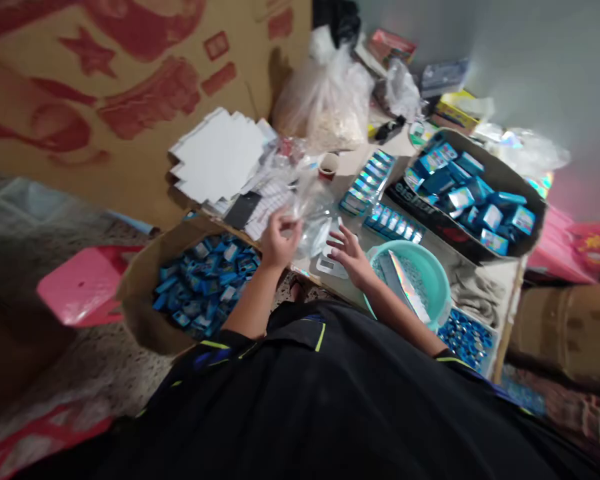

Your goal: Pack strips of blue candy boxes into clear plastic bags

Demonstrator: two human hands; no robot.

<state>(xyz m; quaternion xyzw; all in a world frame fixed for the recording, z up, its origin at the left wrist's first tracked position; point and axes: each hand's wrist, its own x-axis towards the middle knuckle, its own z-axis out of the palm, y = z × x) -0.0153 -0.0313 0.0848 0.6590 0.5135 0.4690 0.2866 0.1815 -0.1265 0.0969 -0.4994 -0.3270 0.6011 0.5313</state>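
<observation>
My left hand (281, 239) pinches the edge of a clear plastic bag (314, 230) over the front of the table. To the right, my right hand (351, 255) has its fingers spread with nothing visible in them. A small white digital scale (329, 265) lies beneath and beside that hand, partly covered by the bag. Close to my right forearm stands a turquoise basin (443, 280) of small clear pieces, with a shiny folded card strip (409, 285) in it. Rows of small blue boxes (394, 223) lie beyond the scale.
At left, a carton (140, 313) holds many blue packets. White cards (223, 157), a dark phone-like slab (243, 210) and a cup (328, 165) sit behind. Right are a box (430, 223) of blue packs and a tray of blue pieces (467, 340). A pink stool (87, 283) stands left.
</observation>
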